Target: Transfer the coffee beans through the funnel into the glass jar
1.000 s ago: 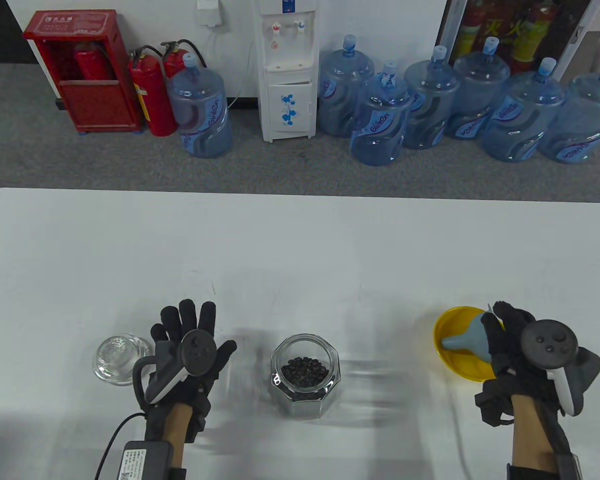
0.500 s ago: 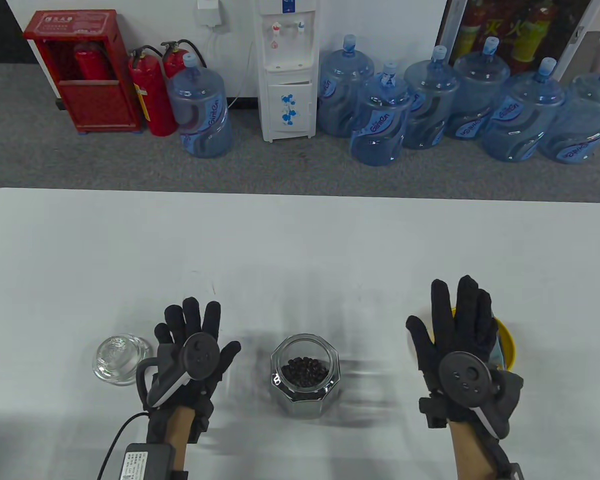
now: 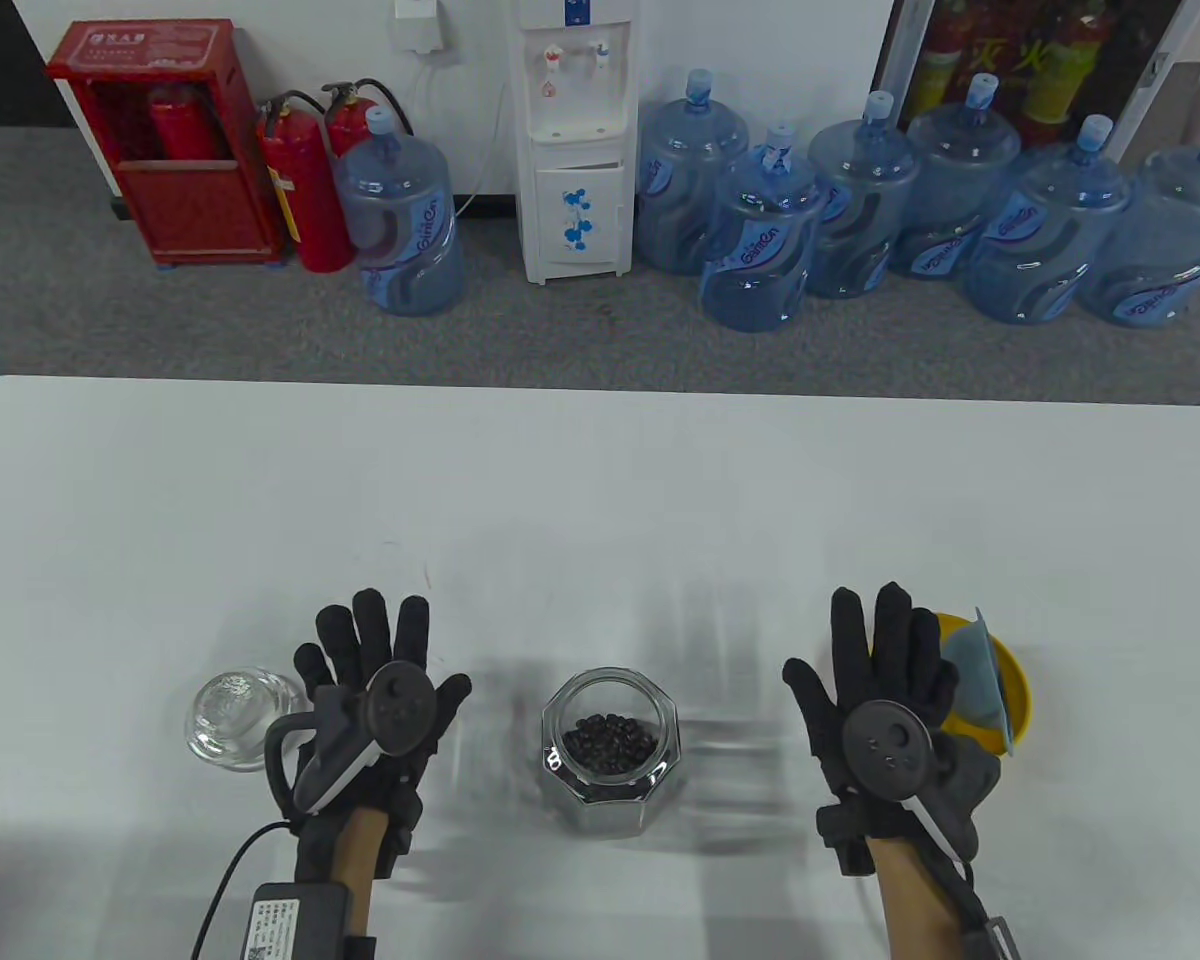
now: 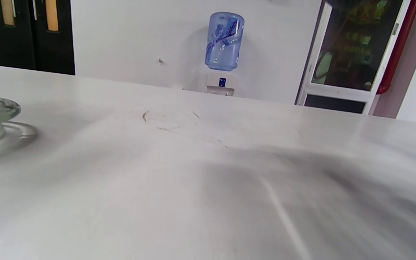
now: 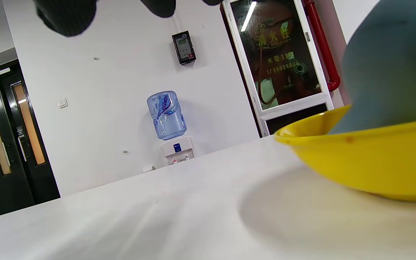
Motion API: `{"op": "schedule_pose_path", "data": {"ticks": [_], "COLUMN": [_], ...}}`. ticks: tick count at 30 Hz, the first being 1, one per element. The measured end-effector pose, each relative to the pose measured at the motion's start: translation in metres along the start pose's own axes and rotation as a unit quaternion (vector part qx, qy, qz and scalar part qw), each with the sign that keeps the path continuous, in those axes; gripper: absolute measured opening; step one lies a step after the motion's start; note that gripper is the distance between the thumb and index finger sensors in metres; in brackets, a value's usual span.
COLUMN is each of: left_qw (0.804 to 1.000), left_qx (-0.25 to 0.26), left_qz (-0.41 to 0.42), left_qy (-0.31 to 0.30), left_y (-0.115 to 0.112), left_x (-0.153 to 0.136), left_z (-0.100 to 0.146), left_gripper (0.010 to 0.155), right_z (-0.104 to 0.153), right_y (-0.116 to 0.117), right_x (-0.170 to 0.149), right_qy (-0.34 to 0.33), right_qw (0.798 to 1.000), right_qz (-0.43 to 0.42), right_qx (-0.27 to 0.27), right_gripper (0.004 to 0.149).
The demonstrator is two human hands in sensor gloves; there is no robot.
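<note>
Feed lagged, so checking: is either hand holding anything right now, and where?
Nothing held. Left hand and right hand are spread flat; the funnel lies in the yellow bowl.

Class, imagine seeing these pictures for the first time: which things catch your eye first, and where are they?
The glass jar of dark coffee beans stands centre front on the white table. The gloved left hand and right hand lie spread on either side. A yellow bowl holding a grey-blue funnel sits just right of the right hand.

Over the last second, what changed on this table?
The right hand let go of the grey-blue funnel in the yellow bowl, spread flat and slid leftward. The left hand, the octagonal glass jar of coffee beans and the glass lid stayed put.
</note>
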State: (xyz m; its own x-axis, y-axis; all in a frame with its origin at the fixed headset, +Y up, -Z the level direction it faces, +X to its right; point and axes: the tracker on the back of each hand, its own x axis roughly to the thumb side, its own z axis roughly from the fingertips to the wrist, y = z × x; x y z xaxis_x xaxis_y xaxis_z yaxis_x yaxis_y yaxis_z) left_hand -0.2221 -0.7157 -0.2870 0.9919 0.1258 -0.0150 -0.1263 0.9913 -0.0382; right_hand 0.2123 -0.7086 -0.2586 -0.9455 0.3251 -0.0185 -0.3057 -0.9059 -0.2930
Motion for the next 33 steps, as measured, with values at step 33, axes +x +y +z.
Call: {"op": "schedule_pose_path", "data": {"ticks": [33], "left_qw": [0.972], "left_qx": [-0.128], "left_qz": [-0.116], "left_qy": [0.157], "left_y": [-0.017], "left_x": [-0.148], "left_z": [-0.019], "left_gripper": [0.081], "right_z": [0.003], "right_y": [0.000], "right_x": [-0.004], "right_qy": [0.017], "right_qw": [1.000], "right_qz": [-0.007], "right_qx": [0.014], "right_gripper": [0.074]}}
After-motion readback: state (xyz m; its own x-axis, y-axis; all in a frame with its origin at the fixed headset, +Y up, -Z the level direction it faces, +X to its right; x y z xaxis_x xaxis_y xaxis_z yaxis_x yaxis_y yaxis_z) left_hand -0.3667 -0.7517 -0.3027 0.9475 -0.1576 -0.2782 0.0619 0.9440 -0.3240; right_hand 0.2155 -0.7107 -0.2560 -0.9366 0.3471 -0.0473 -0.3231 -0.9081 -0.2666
